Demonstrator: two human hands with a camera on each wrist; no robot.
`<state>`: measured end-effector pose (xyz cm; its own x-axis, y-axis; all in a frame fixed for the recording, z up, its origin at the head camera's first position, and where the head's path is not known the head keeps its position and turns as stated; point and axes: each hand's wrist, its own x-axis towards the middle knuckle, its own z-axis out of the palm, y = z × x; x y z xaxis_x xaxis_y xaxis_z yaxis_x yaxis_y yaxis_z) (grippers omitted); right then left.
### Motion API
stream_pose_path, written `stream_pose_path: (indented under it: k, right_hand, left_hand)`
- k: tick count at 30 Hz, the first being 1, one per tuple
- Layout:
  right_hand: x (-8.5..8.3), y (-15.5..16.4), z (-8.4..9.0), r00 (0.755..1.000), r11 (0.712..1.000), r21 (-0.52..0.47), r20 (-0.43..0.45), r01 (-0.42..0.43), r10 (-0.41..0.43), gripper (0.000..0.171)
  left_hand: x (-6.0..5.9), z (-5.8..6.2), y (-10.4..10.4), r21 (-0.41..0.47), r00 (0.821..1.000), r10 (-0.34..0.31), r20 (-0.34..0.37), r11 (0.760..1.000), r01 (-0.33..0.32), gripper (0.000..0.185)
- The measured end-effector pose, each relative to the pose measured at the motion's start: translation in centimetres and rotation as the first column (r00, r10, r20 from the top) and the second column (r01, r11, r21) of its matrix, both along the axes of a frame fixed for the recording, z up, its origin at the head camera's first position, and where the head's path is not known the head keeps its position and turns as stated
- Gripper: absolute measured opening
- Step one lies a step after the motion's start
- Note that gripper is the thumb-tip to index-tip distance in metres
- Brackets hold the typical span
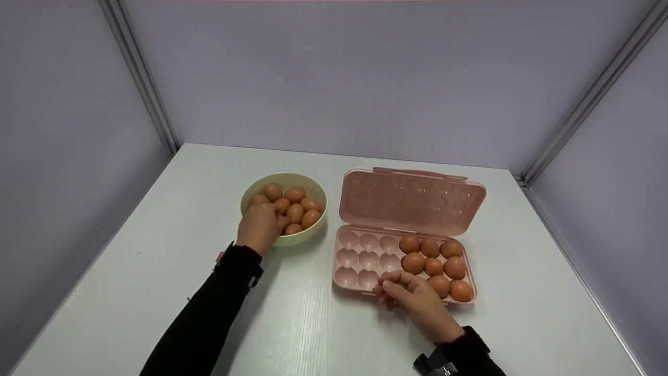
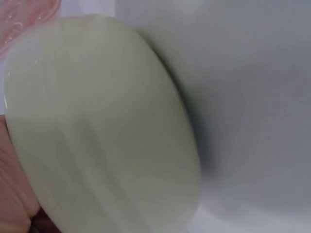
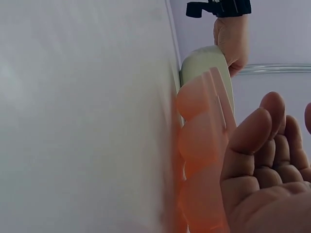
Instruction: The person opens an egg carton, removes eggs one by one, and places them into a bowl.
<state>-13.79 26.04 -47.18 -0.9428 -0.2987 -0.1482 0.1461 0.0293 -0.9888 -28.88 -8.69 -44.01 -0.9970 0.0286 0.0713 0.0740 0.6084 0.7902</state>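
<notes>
Three pale lilac-grey wall panels (image 1: 323, 73), one left, one right and one far, stood around a white, faintly wood-grained worktop (image 1: 313, 334), with two grey metal posts (image 1: 142, 78) at the far corners. One pink, translucent plastic egg carton (image 1: 358, 249) sat on the worktop toward the right, its single lid (image 1: 412, 203) opened back toward the far side. Left of it and near it, but apart, stood one round, pale yellow-green bowl (image 1: 300, 239).

Two black sleeves (image 1: 209, 313) reached in from the near side, one to each hand. The left hand (image 1: 258, 224) was over the near left part of the bowl, fingers lowered past its rim among the eggs there; whether its grip pinched an egg could not be told. The right hand (image 1: 417, 305) hovered at the carton's near edge, hiding part of the near row, its grip relaxed, with the fingers loosely bent and the thumb slightly apart from them.

Eight brown eggs (image 1: 433, 267) showed in the carton's right part: three in the far row, three in the middle row, two in the near row. At least eight more brown eggs (image 1: 295, 213) lay in the bowl, partly covered by the left hand. Eight round pink hollows (image 1: 368, 259) showed in the carton's left part: three far, three middle, two near.
</notes>
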Motion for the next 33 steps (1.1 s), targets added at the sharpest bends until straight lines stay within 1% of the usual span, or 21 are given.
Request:
stream_pose_path:
  k: [1, 2, 3, 4, 5, 6, 8, 9, 10, 12, 13, 15, 17, 19, 21, 23, 24, 27, 29, 31, 33]
  right_hand:
    - [0.0, 0.0, 0.1, 1.0, 1.0, 0.009, -0.01, -0.005, 0.005, 0.038]
    - [0.1, 0.1, 0.1, 1.0, 1.0, 0.019, -0.02, -0.008, 0.008, 0.039]
    - [0.1, 0.1, 0.2, 0.999, 0.999, 0.033, -0.031, -0.007, 0.008, 0.039]
    - [0.1, 0.1, 0.3, 0.999, 0.999, 0.048, -0.045, -0.002, 0.004, 0.039]
    - [0.2, 0.1, 0.5, 0.998, 0.998, 0.065, -0.057, 0.007, -0.003, 0.04]
    - [0.2, 0.2, 0.6, 0.997, 0.996, 0.085, -0.072, 0.018, -0.012, 0.04]
    - [0.4, 0.3, 1.0, 0.994, 0.991, 0.126, -0.102, 0.054, -0.042, 0.04]
    - [0.4, 0.4, 1.3, 0.99, 0.985, 0.151, -0.124, 0.079, -0.06, 0.039]
    - [0.4, 0.5, 1.5, 0.986, 0.979, 0.173, -0.147, 0.105, -0.08, 0.038]
    - [0.4, 0.8, 1.9, 0.974, 0.964, 0.21, -0.19, 0.163, -0.124, 0.036]
    - [0.4, 0.9, 2.0, 0.966, 0.955, 0.222, -0.213, 0.195, -0.147, 0.035]
    - [0.3, 1.2, 2.3, 0.95, 0.939, 0.233, -0.245, 0.252, -0.194, 0.032]
    - [0.2, 1.4, 2.4, 0.937, 0.927, 0.234, -0.261, 0.295, -0.232, 0.029]
    - [0.1, 1.6, 2.5, 0.927, 0.917, 0.23, -0.271, 0.325, -0.26, 0.027]
    - [0.1, 1.7, 2.5, 0.92, 0.911, 0.23, -0.279, 0.343, -0.276, 0.024]
    - [0.1, 1.8, 2.6, 0.912, 0.904, 0.234, -0.295, 0.358, -0.285, 0.021]
    - [0.1, 1.8, 2.6, 0.908, 0.902, 0.237, -0.307, 0.362, -0.284, 0.02]
    - [0.1, 2.1, 2.7, 0.89, 0.887, 0.268, -0.369, 0.377, -0.266, 0.017]
    - [-0.1, 2.4, 2.9, 0.869, 0.866, 0.311, -0.434, 0.392, -0.237, 0.017]
    - [-0.4, 2.7, 3.1, 0.838, 0.821, 0.383, -0.511, 0.423, -0.193, 0.016]
    - [-0.8, 3.1, 3.3, 0.806, 0.751, 0.468, -0.575, 0.465, -0.14, 0.018]
  left_hand:
    - [0.1, -0.4, 0.0, -0.13, 0.996, -0.002, -0.085, 0.991, -0.009, 0.024]
    - [0.2, -0.7, -0.1, -0.274, 0.981, 0.005, -0.192, 0.96, -0.058, 0.022]
    - [0.4, -1.1, -0.1, -0.299, 0.964, -0.002, -0.266, 0.951, -0.08, 0.024]
    - [0.7, -1.4, -0.1, -0.326, 0.937, -0.015, -0.349, 0.94, -0.106, 0.026]
    - [1.0, -1.6, -0.1, -0.352, 0.902, -0.03, -0.432, 0.926, -0.138, 0.028]
    - [1.4, -1.8, 0.0, -0.362, 0.858, -0.046, -0.512, 0.917, -0.167, 0.028]
    - [2.5, -2.1, 0.2, -0.358, 0.757, -0.085, -0.648, 0.911, -0.204, 0.025]
    - [3.1, -2.1, 0.4, -0.353, 0.705, -0.11, -0.701, 0.912, -0.209, 0.022]
    - [3.8, -2.1, 0.7, -0.347, 0.661, -0.131, -0.739, 0.915, -0.207, 0.021]
    - [5.4, -1.9, 1.5, -0.339, 0.599, -0.17, -0.782, 0.923, -0.181, 0.019]
    - [6.2, -1.7, 1.9, -0.338, 0.581, -0.189, -0.791, 0.928, -0.157, 0.018]
    - [7.9, -1.4, 2.9, -0.334, 0.566, -0.22, -0.795, 0.937, -0.104, 0.018]
    - [9.6, -1.0, 4.0, -0.328, 0.563, -0.244, -0.789, 0.944, -0.05, 0.02]
    - [10.9, -0.6, 5.1, -0.325, 0.553, -0.273, -0.787, 0.946, 0.004, 0.019]
    - [11.9, -0.2, 6.1, -0.326, 0.539, -0.298, -0.788, 0.944, 0.045, 0.018]
    - [12.6, -0.1, 6.8, -0.331, 0.523, -0.319, -0.79, 0.941, 0.074, 0.017]
    - [12.8, 0.0, 7.1, -0.333, 0.519, -0.326, -0.79, 0.939, 0.084, 0.016]
    - [13.1, -0.2, 7.5, -0.34, 0.526, -0.339, -0.78, 0.935, 0.098, 0.016]
    - [13.2, -0.4, 7.5, -0.349, 0.541, -0.346, -0.767, 0.932, 0.101, 0.015]
    - [13.2, -0.6, 7.5, -0.362, 0.553, -0.356, -0.754, 0.926, 0.102, 0.015]
    - [13.2, -0.7, 7.5, -0.376, 0.559, -0.368, -0.743, 0.92, 0.107, 0.014]
